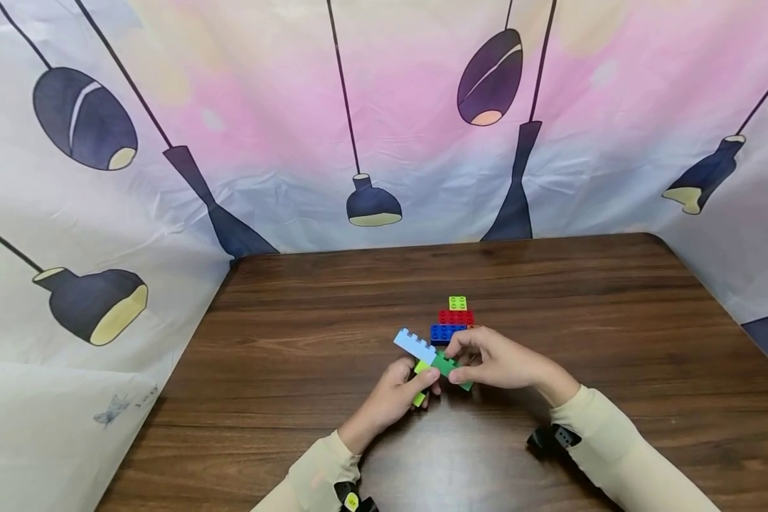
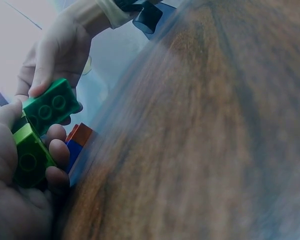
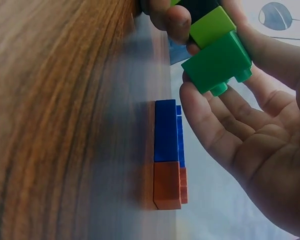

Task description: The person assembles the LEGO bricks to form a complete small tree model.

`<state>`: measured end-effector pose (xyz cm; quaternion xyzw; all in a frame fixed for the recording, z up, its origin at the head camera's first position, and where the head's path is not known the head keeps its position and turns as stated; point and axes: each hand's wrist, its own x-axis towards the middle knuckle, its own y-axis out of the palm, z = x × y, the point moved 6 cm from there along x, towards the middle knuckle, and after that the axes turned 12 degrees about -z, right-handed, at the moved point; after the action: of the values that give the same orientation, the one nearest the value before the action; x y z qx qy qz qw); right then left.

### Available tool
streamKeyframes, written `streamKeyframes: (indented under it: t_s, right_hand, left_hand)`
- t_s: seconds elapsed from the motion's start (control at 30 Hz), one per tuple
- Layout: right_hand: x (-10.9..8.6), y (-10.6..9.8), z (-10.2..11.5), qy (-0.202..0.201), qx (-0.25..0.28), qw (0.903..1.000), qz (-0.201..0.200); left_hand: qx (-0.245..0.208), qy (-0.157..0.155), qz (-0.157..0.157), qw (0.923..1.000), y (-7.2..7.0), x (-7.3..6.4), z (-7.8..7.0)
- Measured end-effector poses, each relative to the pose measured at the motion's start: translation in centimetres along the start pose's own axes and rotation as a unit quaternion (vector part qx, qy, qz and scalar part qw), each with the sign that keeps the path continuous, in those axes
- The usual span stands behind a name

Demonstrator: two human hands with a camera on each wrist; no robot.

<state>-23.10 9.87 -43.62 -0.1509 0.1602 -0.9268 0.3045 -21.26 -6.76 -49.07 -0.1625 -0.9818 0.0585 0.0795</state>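
My left hand (image 1: 393,392) grips a lime-green toy building brick (image 1: 419,399), thumb on top and fingers curled beneath. Across that brick lie a light blue brick (image 1: 414,345) and a dark green brick (image 1: 444,363), end to end in one slanting row with studs facing away from me. The thumb and fingers of my right hand (image 1: 502,361) pinch the dark green brick. In the right wrist view, the dark green brick (image 3: 217,62) sits against the lime-green one (image 3: 212,26). A black part shows beside them, mostly covered by the left fingers.
Just beyond the hands, a blue brick (image 1: 446,333), a red brick (image 1: 456,317) and another lime-green brick (image 1: 457,303) lie in stepped rows on the wooden table (image 1: 281,313). An orange brick (image 3: 166,185) adjoins the blue one. A printed curtain (image 1: 281,128) hangs behind the table.
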Motion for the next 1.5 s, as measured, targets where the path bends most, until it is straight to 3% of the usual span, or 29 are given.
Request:
streamKeyframes:
  t_s: [0.2, 0.43, 0.77, 1.0, 1.13, 1.23, 1.3, 1.5]
  right_hand:
    - [0.2, 0.2, -0.3, -0.013, 0.012, 0.9998, 0.0]
    - [0.1, -0.1, -0.1, 0.005, -0.008, 1.0, -0.001]
    - [-0.2, -1.0, -0.3, 0.013, -0.039, 0.9991, 0.003]
    - [0.1, -0.7, 0.0, 0.002, -0.041, 0.999, 0.02]
    - [0.7, -2.0, 0.6, -0.013, -0.075, 0.997, -0.014]
    - [1.4, -3.3, 0.9, -0.024, -0.131, 0.9886, -0.07]
    - [1.9, -3.8, 0.9, -0.032, -0.181, 0.9781, -0.098]
    - [3.0, -3.3, 0.3, -0.002, -0.339, 0.9353, -0.103]
  left_hand:
    - [-0.003, -0.002, -0.012, 0.9999, -0.2, 0.0, 0.3]
    - [-0.019, -0.033, -0.022, 0.999, 0.1, 0.2, 0.5]
    - [-0.098, -0.07, -0.015, 0.9926, -0.3, 0.2, 0.6]
    - [-0.14, -0.063, -0.049, 0.987, -0.7, 0.4, 0.5]
    - [-0.145, -0.061, -0.054, 0.9861, -0.5, 0.6, 0.3]
    - [-0.147, -0.069, -0.054, 0.9853, -0.3, 0.6, 0.3]
    - [-0.146, -0.072, -0.052, 0.9853, -0.3, 0.5, 0.3]
    - [-0.148, -0.055, -0.042, 0.9865, -0.4, 0.2, 0.1]
